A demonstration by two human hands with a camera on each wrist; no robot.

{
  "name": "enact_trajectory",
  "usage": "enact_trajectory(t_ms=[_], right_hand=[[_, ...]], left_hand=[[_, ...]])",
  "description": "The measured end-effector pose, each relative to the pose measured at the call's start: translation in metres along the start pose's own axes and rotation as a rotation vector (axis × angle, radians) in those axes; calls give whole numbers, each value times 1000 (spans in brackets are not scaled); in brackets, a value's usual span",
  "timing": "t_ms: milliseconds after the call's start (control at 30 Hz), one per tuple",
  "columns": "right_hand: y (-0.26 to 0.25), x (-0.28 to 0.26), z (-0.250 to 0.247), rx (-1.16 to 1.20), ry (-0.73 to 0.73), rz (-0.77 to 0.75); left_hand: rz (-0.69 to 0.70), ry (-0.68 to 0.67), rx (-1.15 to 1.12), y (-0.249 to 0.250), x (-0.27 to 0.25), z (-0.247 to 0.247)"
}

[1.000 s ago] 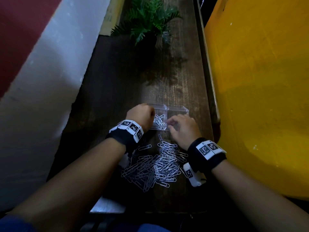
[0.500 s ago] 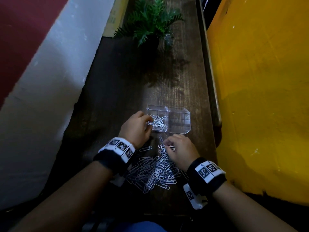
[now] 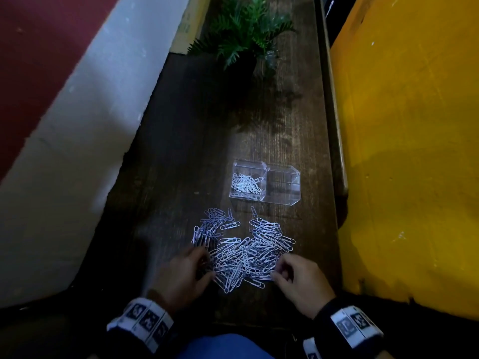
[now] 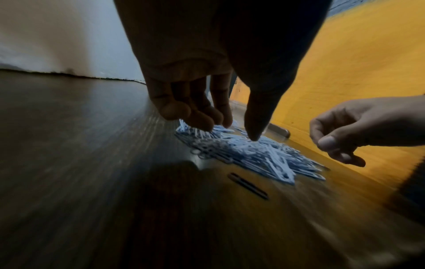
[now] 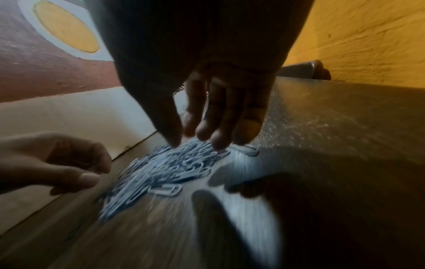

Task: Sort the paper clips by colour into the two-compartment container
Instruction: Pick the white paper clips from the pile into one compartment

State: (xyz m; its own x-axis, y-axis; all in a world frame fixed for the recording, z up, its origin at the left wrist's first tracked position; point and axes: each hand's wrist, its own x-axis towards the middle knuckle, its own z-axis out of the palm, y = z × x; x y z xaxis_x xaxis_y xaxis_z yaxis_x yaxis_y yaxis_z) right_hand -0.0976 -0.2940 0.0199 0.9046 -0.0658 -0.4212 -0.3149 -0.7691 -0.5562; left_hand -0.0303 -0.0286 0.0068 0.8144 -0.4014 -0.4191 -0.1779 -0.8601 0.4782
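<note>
A clear two-compartment container stands on the dark wooden table. White paper clips lie in its left compartment; the right one looks bare. A loose pile of paper clips, white and bluish in the dim light, lies between the container and me. My left hand hovers at the pile's near left edge, its fingers hanging relaxed and holding nothing. At the near right edge is my right hand, whose fingertips hang just above the clips. One dark clip lies apart from the pile.
A potted fern stands at the far end of the narrow table. A yellow wall runs close along the right side, and a white and red wall runs along the left. The table's near edge is just below my wrists.
Both hands have drawn back from the container to the near side of the pile. The left hand has left the left compartment. The container now stands uncovered.
</note>
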Motion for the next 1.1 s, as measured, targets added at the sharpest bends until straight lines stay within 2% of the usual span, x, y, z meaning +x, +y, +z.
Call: enact_trajectory(t_ms=[133,267,500,633,767,900,1100], right_hand=[[-8,-22,19,-111,-303,-53],[-24,-23,35,-196,-408,-120],[-27,14,28,-204,-150,-77],[-23,29,19,-193,-55,-101],[-14,36,-4,-130,102,-13],[4,47,-25,-82,224,87],[17,63,-29,-201,202,158]], left_hand=[[47,-100,21,5,-19,19],[58,-124,94,20,-20,32],[61,-80,147,37,20,27],[97,-72,96,42,35,21],[94,42,2,34,32,12],[11,151,-59,9,29,2],[-189,247,-59,-20,28,-16]])
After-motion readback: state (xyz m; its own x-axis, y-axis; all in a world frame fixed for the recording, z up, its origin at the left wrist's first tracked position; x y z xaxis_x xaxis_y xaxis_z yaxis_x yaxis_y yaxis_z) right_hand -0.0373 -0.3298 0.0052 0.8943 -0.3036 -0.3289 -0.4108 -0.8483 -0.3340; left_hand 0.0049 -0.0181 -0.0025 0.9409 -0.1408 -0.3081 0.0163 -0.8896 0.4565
